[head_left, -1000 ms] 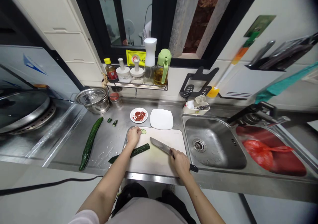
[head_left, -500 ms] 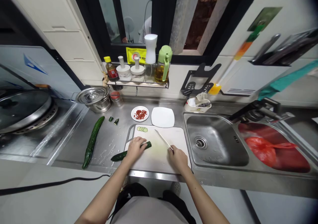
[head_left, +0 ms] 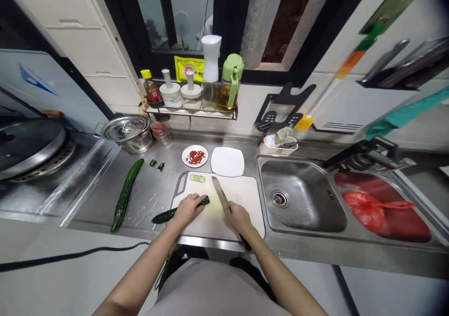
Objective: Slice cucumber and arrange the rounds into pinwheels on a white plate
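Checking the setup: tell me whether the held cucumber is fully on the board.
Only partly on: the cucumber extends past the board's left edge.

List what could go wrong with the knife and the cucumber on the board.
The left hand's fingers are near the cut end of the cucumber, with the knife in the right hand close by; a finger might get nicked.
The cucumber's far-left end overhangs the cutting board, so it could roll or shift under the blade.

The person wears a plain, pale grey top (head_left: 217, 290) and dark trousers (head_left: 185, 253); both forearms (head_left: 145, 264) and hands (head_left: 189, 209) are bare.
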A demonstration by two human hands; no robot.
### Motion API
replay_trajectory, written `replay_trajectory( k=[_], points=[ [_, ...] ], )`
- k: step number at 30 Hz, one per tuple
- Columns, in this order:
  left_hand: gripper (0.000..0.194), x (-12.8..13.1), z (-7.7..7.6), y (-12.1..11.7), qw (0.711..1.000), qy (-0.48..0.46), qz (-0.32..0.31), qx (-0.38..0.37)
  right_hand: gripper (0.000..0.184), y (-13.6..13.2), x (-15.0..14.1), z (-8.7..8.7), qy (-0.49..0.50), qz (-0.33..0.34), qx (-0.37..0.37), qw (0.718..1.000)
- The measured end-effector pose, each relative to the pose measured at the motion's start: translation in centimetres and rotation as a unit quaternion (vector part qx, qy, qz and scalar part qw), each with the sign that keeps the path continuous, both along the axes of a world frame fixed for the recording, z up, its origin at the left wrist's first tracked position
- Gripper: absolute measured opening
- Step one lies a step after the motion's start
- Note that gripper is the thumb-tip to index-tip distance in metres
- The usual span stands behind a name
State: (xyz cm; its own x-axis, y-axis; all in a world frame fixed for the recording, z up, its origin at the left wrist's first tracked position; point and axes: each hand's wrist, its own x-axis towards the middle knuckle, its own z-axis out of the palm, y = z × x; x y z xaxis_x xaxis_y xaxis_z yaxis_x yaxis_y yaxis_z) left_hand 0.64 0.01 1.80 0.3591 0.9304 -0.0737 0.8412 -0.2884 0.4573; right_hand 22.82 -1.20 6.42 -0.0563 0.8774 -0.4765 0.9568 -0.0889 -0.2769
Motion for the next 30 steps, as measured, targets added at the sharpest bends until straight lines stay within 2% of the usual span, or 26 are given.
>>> replay_trajectory(
  k=[4, 8, 14, 22, 30],
  points=[
    [0.040, -0.4, 0.6, 0.7, 0.998, -0.035, 0.004, -0.045, 0.028, -0.5, 0.2, -0.2, 0.007, 0.008, -0.003, 1.000],
    [0.037, -0.6, 1.2, 1.3, 0.998, -0.034, 0.013, -0.047, 0.031, -1.0, -0.3, -0.5, 0.023, 0.017, 0.005, 1.000],
    [0.034, -0.7, 1.8, 1.6, 0.997, -0.043, -0.022, -0.065, 0.033, -1.3, -1.6, -0.2, 0.009, 0.029, 0.012, 0.999],
    [0.035, -1.1, 0.7, 1.4, 0.997, -0.024, -0.078, -0.012, 0.035, -2.1, -2.6, 0.3, -0.001, 0.040, 0.021, 0.999],
    [0.035, -1.1, -0.2, 0.7, 0.997, -0.009, -0.074, 0.006, 0.036, -2.4, -2.9, 1.4, 0.012, 0.036, 0.000, 0.999]
  ],
)
